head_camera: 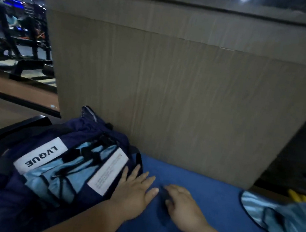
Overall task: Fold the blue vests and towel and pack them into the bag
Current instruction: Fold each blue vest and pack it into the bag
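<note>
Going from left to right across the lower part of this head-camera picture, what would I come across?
Dark blue bag with the LVQUE label → left hand → right hand → shiny light blue vest. The blue cloth under the hands spans most of the width, so it is left out.

Your bag (61,162) lies on its side at the left, navy with pale blue panels laced by black cord, one white label (41,155) reading "LVQUE" and a second white label (109,170) of small print too blurred to read. Just right of it the deep blue towel (205,199) lies spread flat. At the towel's right end a shiny light blue vest (285,224) with dark trim lies rumpled and unfolded.
</note>
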Demonstrator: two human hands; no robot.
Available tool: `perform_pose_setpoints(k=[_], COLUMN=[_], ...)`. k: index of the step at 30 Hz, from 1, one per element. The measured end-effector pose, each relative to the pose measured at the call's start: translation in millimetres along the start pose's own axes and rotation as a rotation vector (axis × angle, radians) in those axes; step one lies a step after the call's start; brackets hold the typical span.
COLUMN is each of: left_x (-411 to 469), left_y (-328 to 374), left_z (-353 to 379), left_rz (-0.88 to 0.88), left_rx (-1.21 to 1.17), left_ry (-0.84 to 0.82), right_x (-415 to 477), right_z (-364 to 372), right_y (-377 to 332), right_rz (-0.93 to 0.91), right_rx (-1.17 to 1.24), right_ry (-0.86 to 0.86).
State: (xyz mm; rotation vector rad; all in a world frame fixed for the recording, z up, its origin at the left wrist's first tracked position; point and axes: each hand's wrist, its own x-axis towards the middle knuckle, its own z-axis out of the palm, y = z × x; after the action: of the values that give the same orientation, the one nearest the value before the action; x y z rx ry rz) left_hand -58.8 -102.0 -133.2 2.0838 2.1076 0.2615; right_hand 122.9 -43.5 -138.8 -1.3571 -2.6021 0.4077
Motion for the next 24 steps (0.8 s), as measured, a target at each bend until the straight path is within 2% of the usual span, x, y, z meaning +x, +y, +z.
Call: perform_pose_setpoints(k=[8,14,18,20,22,24], left_x=[44.7,61.3,63.7,63.6,64.5,64.7], left_y=[123.3,190.4,222.2,237.8,252.6,268.7], left_z=[37.1,61.8,73.8,77.5,83.4,89.2], left_rz=[0.105,0.198,0.241,0.256,0.274,0.292], left_rx=[-0.081,-0.067,-0.034,-0.025,-0.034,-0.077], left_ry=[-0.202,-0.238,-0.269,-0.270,-0.272,-0.300], right_x=[-82.7,-122.2,-139.7,-150.9,-163.2,-175.7], right_z=[-29.4,-48.8,-85.2,-102.1,-113.3,-121.0], right_y=[121.1,166.7,173.1,181.7,193.5,204.1], right_rz=[0.437,0.573,0.562,0.594,0.661,0.772], right_rx=[-0.057,-0.068,-0.026,-0.121,-0.223,-0.259], right_ry=[0.127,0.118,0.335,0.492,0.596,0.624])
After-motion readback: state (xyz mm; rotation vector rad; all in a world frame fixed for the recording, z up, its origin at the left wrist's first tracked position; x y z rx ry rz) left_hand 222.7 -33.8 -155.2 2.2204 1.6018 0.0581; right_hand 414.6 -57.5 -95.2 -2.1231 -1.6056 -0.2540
